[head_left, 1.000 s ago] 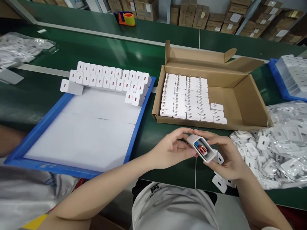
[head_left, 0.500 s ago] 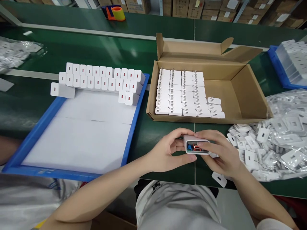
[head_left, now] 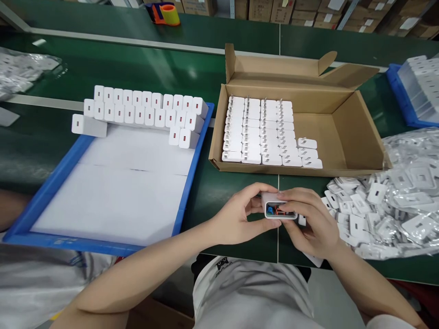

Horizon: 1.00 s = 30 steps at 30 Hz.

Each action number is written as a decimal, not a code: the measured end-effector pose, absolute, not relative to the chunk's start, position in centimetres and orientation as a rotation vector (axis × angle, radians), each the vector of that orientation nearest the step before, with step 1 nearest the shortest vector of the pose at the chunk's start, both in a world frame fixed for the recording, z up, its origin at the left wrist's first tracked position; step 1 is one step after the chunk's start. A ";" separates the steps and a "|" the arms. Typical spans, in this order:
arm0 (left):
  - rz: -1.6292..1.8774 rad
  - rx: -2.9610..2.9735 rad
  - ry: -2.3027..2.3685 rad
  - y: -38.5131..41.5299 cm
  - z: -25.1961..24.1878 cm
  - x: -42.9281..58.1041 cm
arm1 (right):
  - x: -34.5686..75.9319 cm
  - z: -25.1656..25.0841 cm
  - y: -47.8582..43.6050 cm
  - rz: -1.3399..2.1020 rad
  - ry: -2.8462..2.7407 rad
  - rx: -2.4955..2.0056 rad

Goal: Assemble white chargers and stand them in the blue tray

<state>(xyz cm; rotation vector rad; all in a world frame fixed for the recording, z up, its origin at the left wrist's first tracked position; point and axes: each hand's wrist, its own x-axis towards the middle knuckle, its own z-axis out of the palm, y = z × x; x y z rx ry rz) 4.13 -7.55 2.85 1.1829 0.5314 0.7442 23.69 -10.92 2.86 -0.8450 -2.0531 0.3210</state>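
Observation:
Between my two hands is a white charger housing (head_left: pixel 272 198), its open end turned toward me with blue and orange components showing inside. My left hand (head_left: pixel 233 217) grips its left side, thumb along the lower edge and fingers behind. From the right, my right hand (head_left: pixel 317 224) closes on the housing with fingers over the top and at the opening, thumb below. A small white piece (head_left: pixel 302 220) shows by the right fingers; I cannot tell whether they hold it. Loose white end covers (head_left: pixel 358 224) lie just right of my right hand.
A cardboard box (head_left: pixel 363 132) with rows of pronged white chargers (head_left: pixel 252 132) stands beyond my hands. At left, a blue tray (head_left: pixel 187 201) bears white housings (head_left: pixel 139 112) at its far end. Plastic bags (head_left: pixel 416 214) lie right. Another person's arm (head_left: pixel 12 208) shows far left.
The right fingers have shifted slightly at the housing's opening, and the right hand sits a little further left. The housing has tilted slightly and remains between both hands.

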 end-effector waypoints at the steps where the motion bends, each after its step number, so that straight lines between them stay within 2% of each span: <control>1: 0.742 1.185 0.534 -7.6 2.9 4.1 | 23.7 2.8 -10.9 0.312 -2.057 -0.848; 5: 0.727 1.188 0.539 -7.6 3.0 4.1 | 24.0 2.6 -10.7 0.323 -2.063 -0.828; 13: 0.665 1.210 0.474 -7.0 3.6 3.1 | 24.5 2.2 -10.1 0.664 -1.984 -0.656; 30: 0.610 1.302 0.574 -7.0 3.9 3.4 | 24.4 1.8 -10.5 0.698 -2.063 -0.847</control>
